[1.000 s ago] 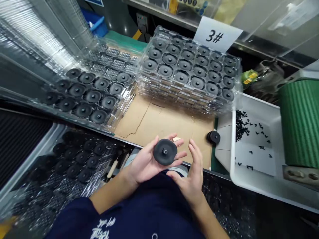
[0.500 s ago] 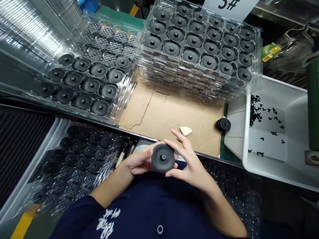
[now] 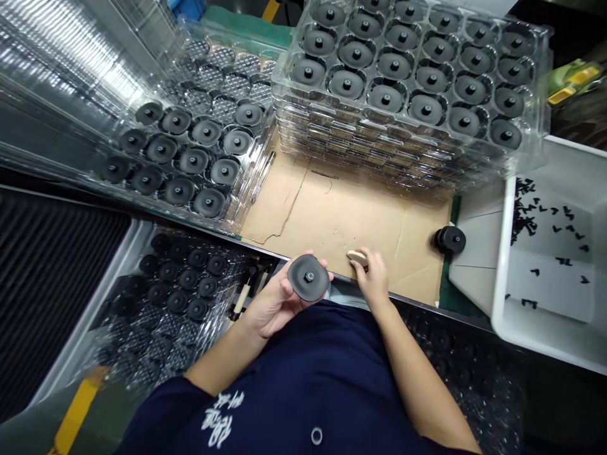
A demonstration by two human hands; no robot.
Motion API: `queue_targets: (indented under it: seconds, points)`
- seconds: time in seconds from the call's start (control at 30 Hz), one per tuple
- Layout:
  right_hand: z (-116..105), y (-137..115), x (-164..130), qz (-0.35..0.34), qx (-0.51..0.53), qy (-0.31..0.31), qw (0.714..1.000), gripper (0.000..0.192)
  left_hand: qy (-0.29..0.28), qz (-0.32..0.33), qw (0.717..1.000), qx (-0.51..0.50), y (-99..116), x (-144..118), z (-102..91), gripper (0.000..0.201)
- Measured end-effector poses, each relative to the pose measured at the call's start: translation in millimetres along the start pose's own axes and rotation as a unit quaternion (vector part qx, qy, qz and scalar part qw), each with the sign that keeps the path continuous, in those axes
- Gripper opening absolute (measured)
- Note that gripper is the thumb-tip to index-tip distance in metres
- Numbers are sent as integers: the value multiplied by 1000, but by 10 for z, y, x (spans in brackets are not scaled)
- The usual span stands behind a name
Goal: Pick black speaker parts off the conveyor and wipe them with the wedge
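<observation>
My left hand [image 3: 272, 303] grips a round black disc [image 3: 308, 278] with a small raised hub in its middle, held face up just off the table's front edge. On the cardboard to its right, my right hand [image 3: 373, 278] has its fingers closed on a small pale wedge-shaped piece [image 3: 356, 257]. The wedge's far end shows beyond the fingertips; its near end is hidden by them. A clear plastic tray [image 3: 227, 218] at the left holds several similar discs, with some pockets unfilled.
Behind the cardboard [image 3: 327, 208] rises a stack of clear trays [image 3: 360, 136] filled with discs. A small pile of black discs [image 3: 450, 239] stands at the right, beside a white bin [image 3: 502, 284] with small black parts. Another disc tray [image 3: 190, 278] lies low at the left.
My right hand has left the disc and moved right to the wedge, taking hold of it. The disc stays in my left hand. The view has shifted slightly.
</observation>
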State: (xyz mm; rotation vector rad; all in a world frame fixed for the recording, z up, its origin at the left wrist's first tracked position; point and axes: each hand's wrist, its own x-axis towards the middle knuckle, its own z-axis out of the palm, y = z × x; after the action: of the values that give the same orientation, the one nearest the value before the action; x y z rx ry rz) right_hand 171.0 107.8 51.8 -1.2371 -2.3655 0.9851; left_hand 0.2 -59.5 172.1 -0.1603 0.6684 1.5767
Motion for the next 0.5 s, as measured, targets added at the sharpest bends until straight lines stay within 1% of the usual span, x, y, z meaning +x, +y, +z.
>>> queue_targets:
  seconds: [0.07, 0.1, 0.17, 0.2, 0.23, 0.3, 0.33, 0.37, 0.43, 0.47, 0.5]
  points:
    - [-138, -135, 2, -12, 15, -22, 1000, 27, 8, 10, 1000, 12, -13, 3, 29, 58]
    - [-243, -255, 4, -14, 23, -25, 999, 27, 13, 16, 1000, 19, -25, 8, 50, 59]
    - [-485, -605, -20, -23, 39, -8, 999, 28, 22, 29, 999, 32, -59, 28, 109, 60]
    - [-600, -821, -53, -48, 58, 13, 997, 30, 25, 36, 998, 38, -78, 44, 144, 61]
    - [-698, -1043, -97, -89, 71, 40, 993, 30, 28, 41, 998, 48, -98, 62, 181, 61]
    - [-825, -1440, -199, -217, 57, 80, 971, 28, 20, 44, 996, 70, -128, 100, 251, 62]
    - [-855, -1587, -242, -246, 58, 70, 965, 27, 13, 43, 996, 82, -138, 117, 281, 64]
    - [-870, -1689, -271, -267, 53, 46, 961, 25, 6, 42, 995, 91, -143, 131, 308, 64]
    - [-875, -1777, -283, -273, 39, -6, 961, 21, -1, 49, 994, 102, -148, 149, 354, 62]
    - [-875, -1778, -273, -271, 31, -6, 962, 20, -4, 54, 993, 106, -149, 153, 375, 61]
    - [-875, -1765, -261, -271, 23, 17, 962, 20, -8, 58, 992, 113, -149, 153, 394, 61]
